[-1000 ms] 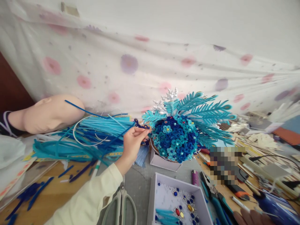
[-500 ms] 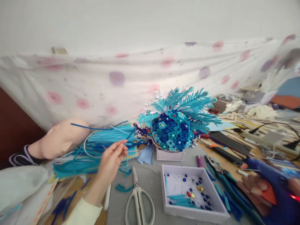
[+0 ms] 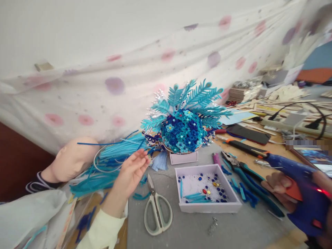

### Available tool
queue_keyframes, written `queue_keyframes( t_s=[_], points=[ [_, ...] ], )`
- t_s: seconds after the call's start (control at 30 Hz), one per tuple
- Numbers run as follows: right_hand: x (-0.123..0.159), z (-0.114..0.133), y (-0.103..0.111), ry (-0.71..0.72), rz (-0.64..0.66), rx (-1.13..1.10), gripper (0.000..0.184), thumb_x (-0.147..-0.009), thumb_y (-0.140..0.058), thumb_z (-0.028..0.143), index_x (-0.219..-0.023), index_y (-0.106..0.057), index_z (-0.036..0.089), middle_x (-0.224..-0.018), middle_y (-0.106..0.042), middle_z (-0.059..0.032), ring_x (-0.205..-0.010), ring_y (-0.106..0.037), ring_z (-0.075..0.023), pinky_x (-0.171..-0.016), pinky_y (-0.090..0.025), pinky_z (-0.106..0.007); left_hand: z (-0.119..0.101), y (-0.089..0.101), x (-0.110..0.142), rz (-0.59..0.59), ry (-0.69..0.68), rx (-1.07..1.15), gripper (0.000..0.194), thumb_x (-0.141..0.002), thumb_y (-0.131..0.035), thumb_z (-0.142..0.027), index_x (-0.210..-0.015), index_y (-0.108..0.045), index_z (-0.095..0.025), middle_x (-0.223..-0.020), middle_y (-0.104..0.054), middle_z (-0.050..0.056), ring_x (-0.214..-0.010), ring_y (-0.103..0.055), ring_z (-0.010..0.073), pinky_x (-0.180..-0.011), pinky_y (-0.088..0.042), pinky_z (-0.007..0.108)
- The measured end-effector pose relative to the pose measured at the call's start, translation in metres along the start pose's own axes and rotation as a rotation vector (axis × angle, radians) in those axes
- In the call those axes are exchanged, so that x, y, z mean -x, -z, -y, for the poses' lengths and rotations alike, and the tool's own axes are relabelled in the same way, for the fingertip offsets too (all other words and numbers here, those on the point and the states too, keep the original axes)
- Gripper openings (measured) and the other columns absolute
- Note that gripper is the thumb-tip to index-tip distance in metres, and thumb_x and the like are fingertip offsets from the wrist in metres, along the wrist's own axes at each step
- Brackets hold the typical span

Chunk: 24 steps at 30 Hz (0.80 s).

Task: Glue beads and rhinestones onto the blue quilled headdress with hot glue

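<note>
My right hand (image 3: pixel 281 186) is wrapped round a blue hot glue gun (image 3: pixel 306 193) with an orange trigger and a glowing red light, its nozzle pointing left. My left hand (image 3: pixel 135 167) is raised left of centre, thumb and fingertips pressed together; anything tiny between them cannot be made out. Just beyond it stands a headpiece (image 3: pixel 183 133) of blue flowers, beads and turquoise feather-like sprays, on a small pale stand (image 3: pixel 184 158). A pale blue tassel (image 3: pixel 160 161) hangs at its left. White-handled scissors (image 3: pixel 157 211) lie below my left hand.
A white tray (image 3: pixel 210 206) holds beads, gems and blue strips. Pliers (image 3: pixel 238 166), a purple lighter (image 3: pixel 216 159) and a black phone (image 3: pixel 247 134) lie to the right. On the left are blue pipe cleaners (image 3: pixel 111 155) and a mannequin head (image 3: pixel 75 159).
The view has tilted and shifted, so the headpiece and tray sit higher and further left. My left hand has moved slightly right in view. The glue gun stays in my right hand.
</note>
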State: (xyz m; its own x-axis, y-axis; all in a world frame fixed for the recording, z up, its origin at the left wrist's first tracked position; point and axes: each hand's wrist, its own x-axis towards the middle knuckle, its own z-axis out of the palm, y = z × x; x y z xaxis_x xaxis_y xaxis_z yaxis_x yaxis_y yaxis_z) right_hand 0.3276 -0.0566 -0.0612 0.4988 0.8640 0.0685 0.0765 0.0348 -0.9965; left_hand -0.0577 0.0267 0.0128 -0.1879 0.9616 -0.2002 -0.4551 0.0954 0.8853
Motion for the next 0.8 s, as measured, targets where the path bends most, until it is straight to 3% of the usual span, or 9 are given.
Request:
queue_keyframes(
  t_s=[0.13, 0.33, 0.43, 0.5, 0.57, 0.63, 0.67, 0.73, 0.8],
  points=[
    [-0.002, -0.004, 0.005, -0.271, -0.01, -0.346, 0.042, -0.083, -0.055, 0.067, -0.068, -0.064, 0.029, -0.07, -0.046, -0.0084, -0.064, -0.054, -0.0248, -0.063, -0.049, -0.047, 0.004, -0.001, -0.001, -0.012, 0.013, -0.08, 0.031, -0.068, -0.069, 0.008, -0.088, -0.072, -0.016, -0.085, -0.078, 0.003, -0.075, -0.073, 0.0102, -0.071, -0.06, 0.016],
    [0.007, 0.012, -0.002, -0.304, -0.08, -0.358, 0.043, -0.082, -0.057, 0.067, -0.068, -0.068, 0.029, -0.071, -0.051, -0.01, -0.073, -0.059, -0.0277, -0.066, -0.051, -0.045, 0.002, -0.003, 0.008, 0.089, 0.012, -0.16, 0.051, -0.064, -0.076, 0.0, -0.112, -0.073, -0.019, -0.126, -0.074, 0.01, -0.119, -0.069, 0.0217, -0.094, -0.058, 0.026],
    [0.007, 0.02, -0.007, -0.279, -0.066, -0.313, 0.042, -0.075, -0.066, 0.068, -0.063, -0.068, 0.027, -0.068, -0.057, -0.0104, -0.067, -0.059, -0.0268, -0.064, -0.052, -0.043, 0.001, 0.001, 0.013, 0.118, 0.019, -0.196, 0.054, -0.059, -0.083, -0.004, -0.111, -0.074, -0.018, -0.13, -0.072, 0.012, -0.124, -0.066, 0.0239, -0.097, -0.056, 0.026],
    [0.008, 0.024, -0.01, -0.212, 0.018, -0.281, 0.047, -0.07, -0.071, 0.07, -0.059, -0.069, 0.025, -0.065, -0.06, -0.0102, -0.062, -0.058, -0.0254, -0.064, -0.052, -0.041, 0.004, 0.01, 0.015, 0.104, 0.027, -0.243, 0.049, -0.055, -0.09, -0.01, -0.102, -0.077, -0.016, -0.118, -0.076, 0.013, -0.111, -0.072, 0.0226, -0.087, -0.058, 0.021],
    [0.009, 0.026, -0.012, -0.172, 0.14, -0.258, 0.054, -0.068, -0.071, 0.075, -0.056, -0.068, 0.023, -0.061, -0.06, -0.0096, -0.063, -0.06, -0.0263, -0.068, -0.053, -0.04, 0.01, 0.024, 0.014, 0.043, 0.024, -0.383, 0.045, -0.048, -0.095, -0.018, -0.09, -0.077, -0.016, -0.089, -0.081, 0.009, -0.081, -0.076, 0.0191, -0.067, -0.059, 0.018],
    [0.01, 0.026, -0.014, -0.159, 0.218, -0.245, 0.059, -0.071, -0.069, 0.078, -0.056, -0.067, 0.021, -0.061, -0.062, -0.0094, -0.067, -0.062, -0.0268, -0.073, -0.053, -0.038, 0.015, 0.037, 0.013, 0.035, 0.021, -0.61, 0.042, -0.05, -0.095, -0.035, -0.084, -0.077, -0.017, -0.06, -0.073, 0.002, -0.045, -0.063, 0.0137, -0.041, -0.048, 0.018],
    [0.011, 0.025, -0.014, -0.148, 0.243, -0.235, 0.06, -0.073, -0.067, 0.078, -0.057, -0.068, 0.02, -0.063, -0.063, -0.0094, -0.068, -0.063, -0.0265, -0.073, -0.052, -0.037, 0.017, 0.043, 0.012, 0.029, -0.035, -0.705, 0.039, -0.059, -0.09, -0.048, -0.081, -0.077, -0.019, -0.045, -0.061, -0.003, -0.032, -0.049, 0.0114, -0.034, -0.042, 0.02],
    [0.013, 0.022, -0.014, -0.122, 0.286, -0.201, 0.062, -0.076, -0.064, 0.079, -0.059, -0.069, 0.019, -0.064, -0.065, -0.0092, -0.066, -0.061, -0.0248, -0.07, -0.051, -0.035, 0.018, 0.049, 0.01, 0.071, -0.175, -0.863, 0.04, -0.076, -0.072, -0.061, -0.081, -0.079, -0.022, -0.035, -0.048, -0.005, -0.035, -0.051, 0.0146, -0.054, -0.058, 0.028],
    [0.015, 0.02, -0.013, -0.112, 0.318, -0.168, 0.062, -0.076, -0.063, 0.08, -0.061, -0.071, 0.02, -0.065, -0.066, -0.0086, -0.062, -0.058, -0.0229, -0.064, -0.049, -0.034, 0.017, 0.052, 0.007, 0.162, -0.3, -0.996, 0.039, -0.076, -0.071, -0.062, -0.091, -0.082, -0.027, -0.057, -0.07, 0.003, -0.068, -0.073, 0.0247, -0.094, -0.059, 0.043]
  ],
)
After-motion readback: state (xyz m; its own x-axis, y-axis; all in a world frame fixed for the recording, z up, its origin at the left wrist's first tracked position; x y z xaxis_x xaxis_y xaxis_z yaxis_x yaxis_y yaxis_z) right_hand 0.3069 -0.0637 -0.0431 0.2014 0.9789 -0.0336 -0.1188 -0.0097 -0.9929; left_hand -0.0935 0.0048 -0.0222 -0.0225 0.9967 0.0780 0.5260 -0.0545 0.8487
